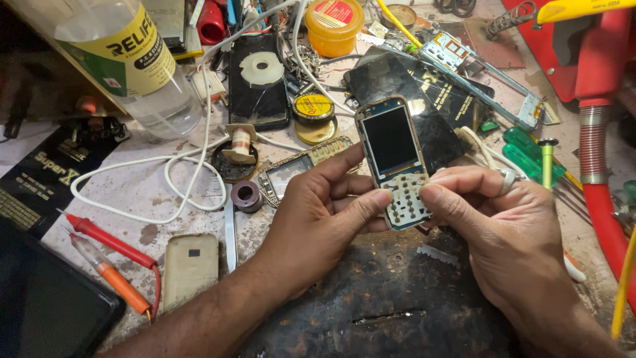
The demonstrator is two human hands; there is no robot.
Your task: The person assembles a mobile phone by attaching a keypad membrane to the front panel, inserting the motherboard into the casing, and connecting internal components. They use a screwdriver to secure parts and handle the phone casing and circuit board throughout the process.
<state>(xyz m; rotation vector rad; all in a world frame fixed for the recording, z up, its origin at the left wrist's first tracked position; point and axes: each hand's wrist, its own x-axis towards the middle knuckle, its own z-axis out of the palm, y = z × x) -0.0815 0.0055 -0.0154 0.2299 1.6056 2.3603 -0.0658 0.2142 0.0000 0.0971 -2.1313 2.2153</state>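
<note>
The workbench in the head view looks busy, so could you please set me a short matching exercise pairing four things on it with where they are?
Things:
1. stripped phone
2. clear bottle
3. orange tub
4. beige back cover

Places:
A. lying flat on the bench, beside the person's left forearm
B. top middle, beyond the phone parts
C. held up between the left hand and the right hand
D. top left corner, near the white cable

Pairs: 1-C, 2-D, 3-B, 4-A
</note>
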